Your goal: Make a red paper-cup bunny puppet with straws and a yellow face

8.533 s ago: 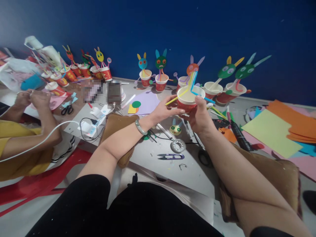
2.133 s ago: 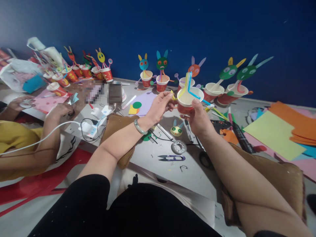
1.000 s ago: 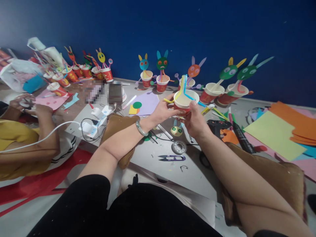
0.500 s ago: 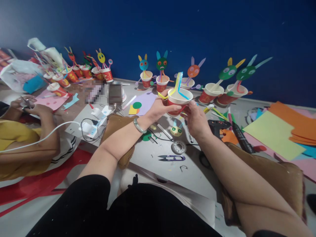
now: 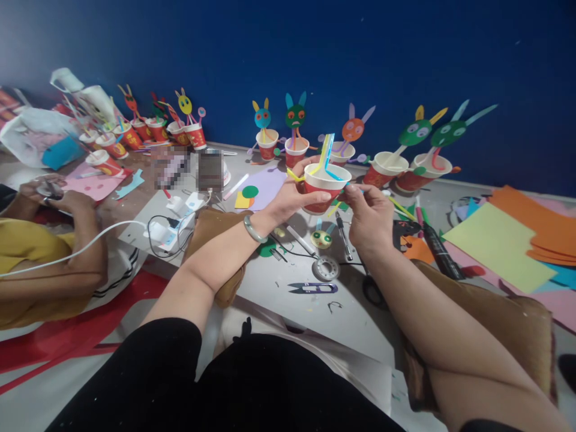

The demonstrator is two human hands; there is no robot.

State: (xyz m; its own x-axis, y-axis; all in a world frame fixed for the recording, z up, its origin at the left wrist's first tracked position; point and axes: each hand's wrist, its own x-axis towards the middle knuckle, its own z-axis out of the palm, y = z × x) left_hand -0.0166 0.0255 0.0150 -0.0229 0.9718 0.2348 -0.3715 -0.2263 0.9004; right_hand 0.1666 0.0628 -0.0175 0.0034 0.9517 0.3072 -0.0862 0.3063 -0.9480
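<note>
behind red cup (image 5: 327, 187), left fingers (image 5: 306, 162) partly hidden

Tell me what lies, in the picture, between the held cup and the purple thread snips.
In the head view, the yellow paper face and then the grey roll lie between the cup, held in the left hand, and the thread snips.

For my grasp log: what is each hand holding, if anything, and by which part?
The left hand holds the paper cup around its outer wall. The right hand appears to pinch the blue straw by its end outside the cup.
</note>
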